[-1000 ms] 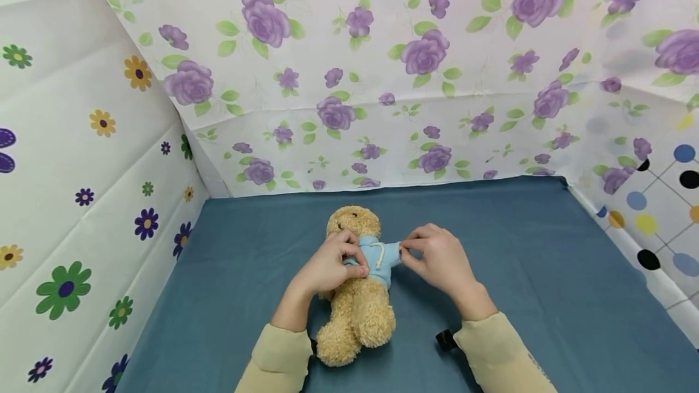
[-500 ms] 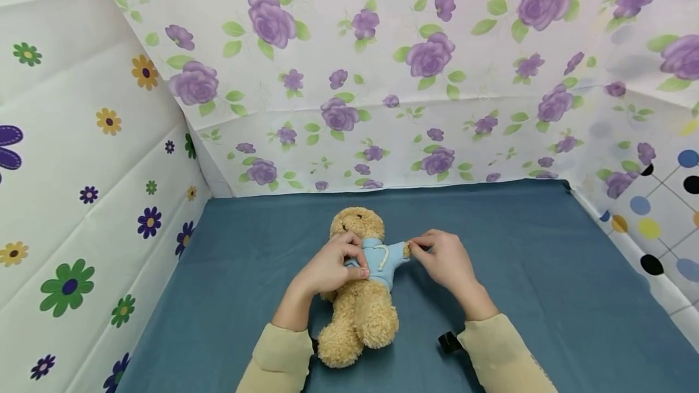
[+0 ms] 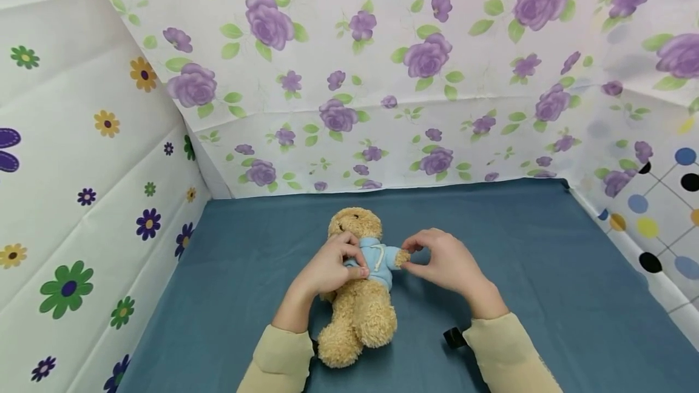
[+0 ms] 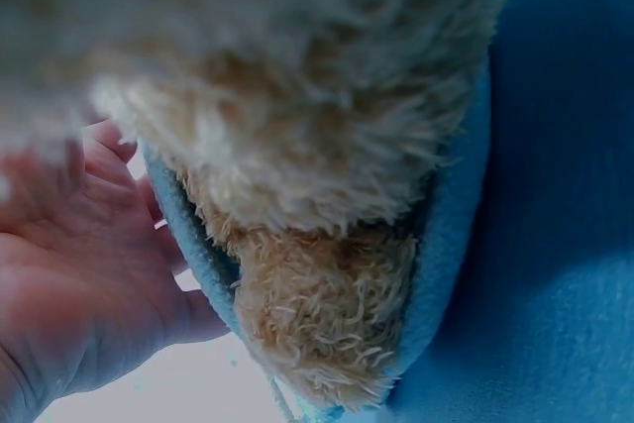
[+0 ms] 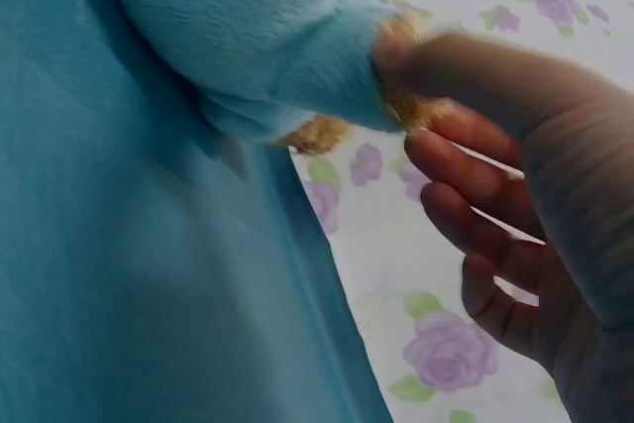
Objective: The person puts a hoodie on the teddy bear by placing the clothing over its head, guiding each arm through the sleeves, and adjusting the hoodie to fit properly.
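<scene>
A tan plush teddy bear (image 3: 363,314) in a light blue hoodie (image 3: 383,276) lies on its back, head away from me. My left hand (image 3: 330,267) holds the bear by its hoodie front, thumb near the hem, covering part of the chest. In the left wrist view, tan fur (image 4: 327,314) shows inside the hoodie's hem. My right hand (image 3: 445,262) has its thumb and forefinger about the bear's paw (image 3: 403,258), which sticks out of the sleeve. The right wrist view shows the thumb on the sleeve cuff (image 5: 367,66), other fingers loosely bent.
A dark blue cloth (image 3: 262,247) covers the table. White sheets with purple roses (image 3: 338,115) rise at the back; a flowered sheet (image 3: 71,199) stands on the left and a dotted one (image 3: 668,229) on the right. A black strap piece (image 3: 454,338) shows by the right sleeve.
My right hand first pinched the sleeve end, then drew the paw out to the right; now the arm has come back in with more paw showing. The left hand has stayed put.
</scene>
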A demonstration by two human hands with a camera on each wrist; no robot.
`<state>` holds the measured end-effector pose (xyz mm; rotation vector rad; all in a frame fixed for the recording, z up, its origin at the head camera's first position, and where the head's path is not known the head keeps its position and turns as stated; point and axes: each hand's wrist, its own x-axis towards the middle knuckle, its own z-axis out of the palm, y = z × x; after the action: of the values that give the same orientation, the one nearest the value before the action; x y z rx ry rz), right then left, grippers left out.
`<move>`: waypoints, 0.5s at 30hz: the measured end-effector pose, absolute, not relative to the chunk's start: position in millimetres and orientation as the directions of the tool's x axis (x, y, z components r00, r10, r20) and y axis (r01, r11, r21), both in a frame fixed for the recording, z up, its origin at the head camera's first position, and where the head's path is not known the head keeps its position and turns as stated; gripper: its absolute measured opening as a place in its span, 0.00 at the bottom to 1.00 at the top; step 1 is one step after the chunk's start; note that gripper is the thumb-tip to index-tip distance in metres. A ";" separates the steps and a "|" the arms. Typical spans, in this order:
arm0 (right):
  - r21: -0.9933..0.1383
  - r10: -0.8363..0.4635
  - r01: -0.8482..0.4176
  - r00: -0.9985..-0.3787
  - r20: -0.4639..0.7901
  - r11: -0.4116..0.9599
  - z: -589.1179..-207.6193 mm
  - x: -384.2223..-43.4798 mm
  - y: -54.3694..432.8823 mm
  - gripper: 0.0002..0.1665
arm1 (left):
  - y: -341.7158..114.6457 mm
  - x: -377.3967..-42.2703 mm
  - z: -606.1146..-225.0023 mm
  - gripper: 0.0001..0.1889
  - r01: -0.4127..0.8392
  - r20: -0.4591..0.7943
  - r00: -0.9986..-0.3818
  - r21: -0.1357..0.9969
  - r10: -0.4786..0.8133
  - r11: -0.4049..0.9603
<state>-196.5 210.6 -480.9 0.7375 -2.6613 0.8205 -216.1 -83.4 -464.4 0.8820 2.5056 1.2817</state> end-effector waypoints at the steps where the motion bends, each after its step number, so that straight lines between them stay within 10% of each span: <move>1: -0.426 -0.388 -0.545 -0.829 0.403 0.722 -481.9 -196.6 209.2 0.13 | -83.5 -216.1 -464.3 0.08 0.421 0.096 -0.804 0.789 0.586 0.449; 15: -0.399 -0.216 -0.405 -0.872 0.440 0.823 -482.8 -195.5 204.8 0.03 | -85.1 -219.2 -467.4 0.08 0.453 0.105 -0.777 0.777 0.620 0.437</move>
<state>-195.5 204.8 -482.8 0.4661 -2.6271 0.6936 -219.2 -85.1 -467.4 0.9434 2.4911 1.2545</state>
